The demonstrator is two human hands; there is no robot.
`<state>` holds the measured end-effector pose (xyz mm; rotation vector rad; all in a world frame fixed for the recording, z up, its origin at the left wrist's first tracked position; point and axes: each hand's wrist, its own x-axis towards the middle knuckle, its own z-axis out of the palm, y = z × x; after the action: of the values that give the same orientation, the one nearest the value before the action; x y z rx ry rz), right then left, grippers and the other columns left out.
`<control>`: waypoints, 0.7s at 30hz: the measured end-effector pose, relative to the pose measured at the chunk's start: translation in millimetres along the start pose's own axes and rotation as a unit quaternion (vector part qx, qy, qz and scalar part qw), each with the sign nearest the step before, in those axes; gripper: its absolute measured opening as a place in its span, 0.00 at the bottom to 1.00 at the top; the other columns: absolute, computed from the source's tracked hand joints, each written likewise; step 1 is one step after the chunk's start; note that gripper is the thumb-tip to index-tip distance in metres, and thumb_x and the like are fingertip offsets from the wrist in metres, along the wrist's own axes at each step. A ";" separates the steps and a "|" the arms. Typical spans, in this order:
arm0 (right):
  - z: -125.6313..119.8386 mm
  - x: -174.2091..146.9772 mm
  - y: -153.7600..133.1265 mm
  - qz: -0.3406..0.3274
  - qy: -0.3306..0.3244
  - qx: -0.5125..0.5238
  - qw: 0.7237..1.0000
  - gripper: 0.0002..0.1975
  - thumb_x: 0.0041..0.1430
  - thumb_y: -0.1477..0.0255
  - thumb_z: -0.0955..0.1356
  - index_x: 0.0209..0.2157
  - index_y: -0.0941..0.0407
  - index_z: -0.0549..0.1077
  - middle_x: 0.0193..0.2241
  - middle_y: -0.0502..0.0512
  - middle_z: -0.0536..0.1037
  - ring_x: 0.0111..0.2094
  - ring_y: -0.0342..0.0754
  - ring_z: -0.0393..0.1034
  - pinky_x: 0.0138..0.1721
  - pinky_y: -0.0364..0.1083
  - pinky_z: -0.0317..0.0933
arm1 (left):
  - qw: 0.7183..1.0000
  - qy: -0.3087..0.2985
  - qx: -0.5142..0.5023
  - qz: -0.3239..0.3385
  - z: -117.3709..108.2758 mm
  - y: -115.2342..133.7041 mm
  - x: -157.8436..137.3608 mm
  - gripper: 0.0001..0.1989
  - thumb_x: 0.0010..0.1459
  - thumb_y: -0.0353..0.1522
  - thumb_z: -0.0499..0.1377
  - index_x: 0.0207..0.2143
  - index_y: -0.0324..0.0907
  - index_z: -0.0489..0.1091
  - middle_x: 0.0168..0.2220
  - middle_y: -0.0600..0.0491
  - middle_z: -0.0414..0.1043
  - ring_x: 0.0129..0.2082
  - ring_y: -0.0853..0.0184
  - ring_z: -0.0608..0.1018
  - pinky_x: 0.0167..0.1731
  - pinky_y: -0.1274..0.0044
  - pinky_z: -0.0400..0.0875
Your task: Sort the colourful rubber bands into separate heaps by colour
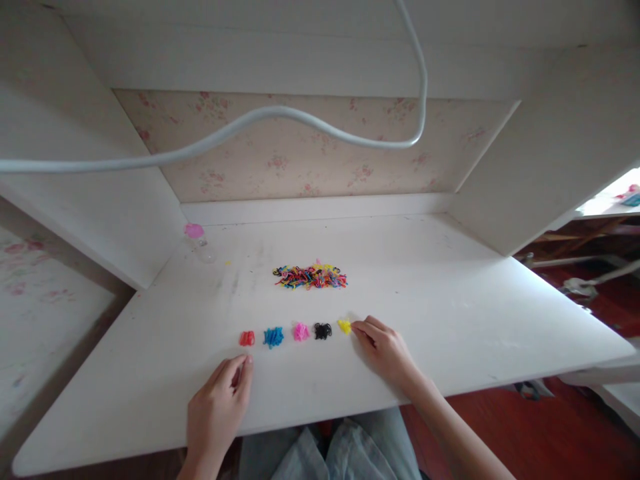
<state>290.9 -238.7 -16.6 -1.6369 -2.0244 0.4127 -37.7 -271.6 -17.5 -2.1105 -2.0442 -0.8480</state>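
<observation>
Small rubber bands lie sorted by colour in a row on the white desk (430, 287). From left to right come a red pile (247, 339), a blue pile (273, 337), a pink pile (301, 332), a black pile (323, 331) and a yellow pile (345, 326). My right hand (383, 347) has its fingertips pinched together at the right edge of the yellow pile; what they hold, if anything, is hidden. Just below the red pile rests my left hand (220, 403), thumb and forefinger pressed together. Behind the row lies a mixed heap of multicoloured rubber bands (311, 276).
A clear container (204, 251) with a pink top (194, 231) lies at the back left. Overhead, a white cable (280, 112) crosses the view. White side panels (500, 153) and a flowered back wall (320, 167) enclose the desk.
</observation>
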 end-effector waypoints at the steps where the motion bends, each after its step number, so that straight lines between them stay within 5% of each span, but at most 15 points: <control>1: 0.4 0.0 0.3 0.001 0.001 -0.007 1.000 0.18 0.67 0.66 0.56 0.41 0.53 0.76 0.33 0.53 0.74 0.29 0.42 0.68 0.33 0.41 0.57 | 1.000 -0.002 -0.008 -0.002 -0.8 0.2 0.8 0.12 0.60 0.39 0.52 0.34 0.44 0.73 0.27 0.56 0.76 0.22 0.75 0.75 0.23 0.84 0.64; 8: -2.0 -0.9 0.0 -0.002 -0.006 -0.004 1.000 0.18 0.67 0.68 0.56 0.40 0.53 0.76 0.32 0.53 0.74 0.31 0.43 0.69 0.33 0.41 0.57 | 0.994 -0.065 -0.086 0.015 -17.3 4.2 23.9 0.14 0.60 0.41 0.52 0.34 0.44 0.73 0.30 0.56 0.77 0.25 0.74 0.76 0.27 0.85 0.68; 13: -5.4 -0.1 1.2 0.005 0.025 0.053 0.998 0.17 0.65 0.68 0.58 0.37 0.54 0.77 0.30 0.53 0.74 0.28 0.42 0.67 0.32 0.40 0.57 | 0.988 -0.136 -0.062 0.028 -25.9 32.4 63.3 0.15 0.60 0.43 0.51 0.34 0.46 0.73 0.32 0.58 0.77 0.27 0.74 0.75 0.30 0.83 0.67; 21: -7.2 1.3 5.2 0.065 0.084 0.146 0.984 0.17 0.63 0.64 0.60 0.34 0.55 0.77 0.27 0.54 0.74 0.25 0.43 0.65 0.27 0.41 0.56 | 0.975 -0.216 0.040 0.031 17.8 78.4 119.2 0.13 0.59 0.39 0.50 0.34 0.48 0.73 0.37 0.56 0.76 0.36 0.69 0.76 0.34 0.78 0.66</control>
<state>299.0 -236.8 -13.2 -1.5677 -1.6538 0.5689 36.7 -165.1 44.1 -2.4663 -2.1343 -0.3055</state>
